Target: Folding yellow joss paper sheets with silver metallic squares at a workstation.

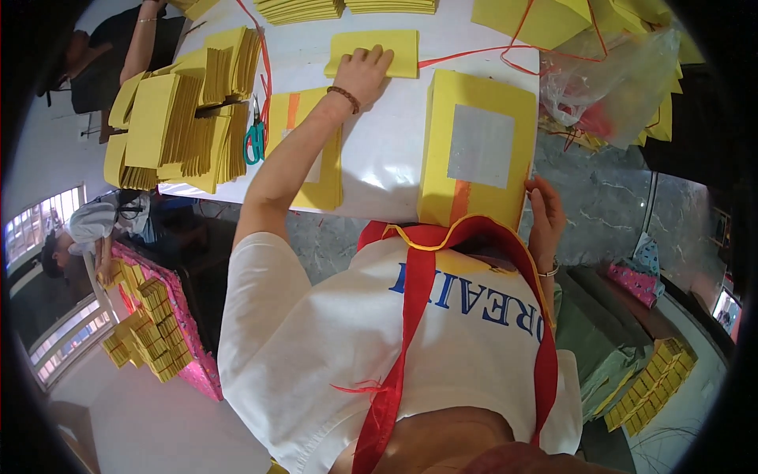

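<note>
Across the white worktable, entries run from largest to smallest.

Folded yellow paper stacks: many, crowded together at the table's left end, most upright on edge, some leaning.

Clear plastic bag: crumpled, at the far right corner, loose yellow sheets around it.

Thick yellow block: at the near right edge of the table, bearing a pale grey rectangular panel and an orange strip.

Yellow banded stack: near the table's front edge, partly covered by the left forearm, with an orange strip on top.

Folded yellow sheet: lying flat at the far middle of the table, beneath the left hand.

Left hand: palm down on this sheet, fingers slightly parted and bent at the knuckles.

Right hand: at the block's right side, fingers half curled and parted; whether the fingertips touch it cannot be told.

Scissors: green-handled, between the stacks and the banded stack.

Red ribbon: narrow, running from the sheet's right edge toward the bag.
</note>
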`<state>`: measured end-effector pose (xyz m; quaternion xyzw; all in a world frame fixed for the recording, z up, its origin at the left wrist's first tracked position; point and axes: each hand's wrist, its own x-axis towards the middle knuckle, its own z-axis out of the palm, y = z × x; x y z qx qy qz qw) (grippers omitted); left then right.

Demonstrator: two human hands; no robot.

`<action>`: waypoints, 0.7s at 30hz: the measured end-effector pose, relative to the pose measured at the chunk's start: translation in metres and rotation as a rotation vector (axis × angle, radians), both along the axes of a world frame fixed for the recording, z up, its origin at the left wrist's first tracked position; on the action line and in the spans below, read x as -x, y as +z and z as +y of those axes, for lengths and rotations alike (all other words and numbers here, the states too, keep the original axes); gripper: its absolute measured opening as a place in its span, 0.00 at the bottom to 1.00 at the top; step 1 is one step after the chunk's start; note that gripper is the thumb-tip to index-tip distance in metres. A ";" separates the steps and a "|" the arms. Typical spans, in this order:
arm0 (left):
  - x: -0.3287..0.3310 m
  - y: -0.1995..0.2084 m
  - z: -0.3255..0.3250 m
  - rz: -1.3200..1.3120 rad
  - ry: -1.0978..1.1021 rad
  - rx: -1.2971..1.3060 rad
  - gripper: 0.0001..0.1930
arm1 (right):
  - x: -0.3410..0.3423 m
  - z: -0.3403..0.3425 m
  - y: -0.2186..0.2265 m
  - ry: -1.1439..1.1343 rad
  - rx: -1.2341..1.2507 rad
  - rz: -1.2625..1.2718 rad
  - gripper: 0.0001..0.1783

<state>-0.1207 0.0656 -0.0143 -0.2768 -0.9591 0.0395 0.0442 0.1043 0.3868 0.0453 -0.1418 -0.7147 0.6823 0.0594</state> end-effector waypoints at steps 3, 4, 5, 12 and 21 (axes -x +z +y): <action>-0.008 -0.011 0.001 0.186 0.033 -0.191 0.28 | -0.003 -0.002 0.000 0.007 -0.020 -0.012 0.14; -0.008 -0.014 0.001 0.185 0.028 -0.192 0.28 | -0.004 -0.002 -0.004 0.007 0.001 -0.003 0.14; -0.005 -0.015 0.001 0.165 0.044 -0.197 0.29 | -0.004 -0.002 -0.006 0.007 0.022 0.007 0.14; -0.005 -0.012 -0.009 0.104 0.012 -0.116 0.33 | 0.005 -0.008 0.011 0.154 -0.702 0.338 0.15; -0.114 0.095 0.058 -0.130 -0.377 -0.669 0.27 | 0.008 0.001 -0.011 0.244 -0.503 0.266 0.10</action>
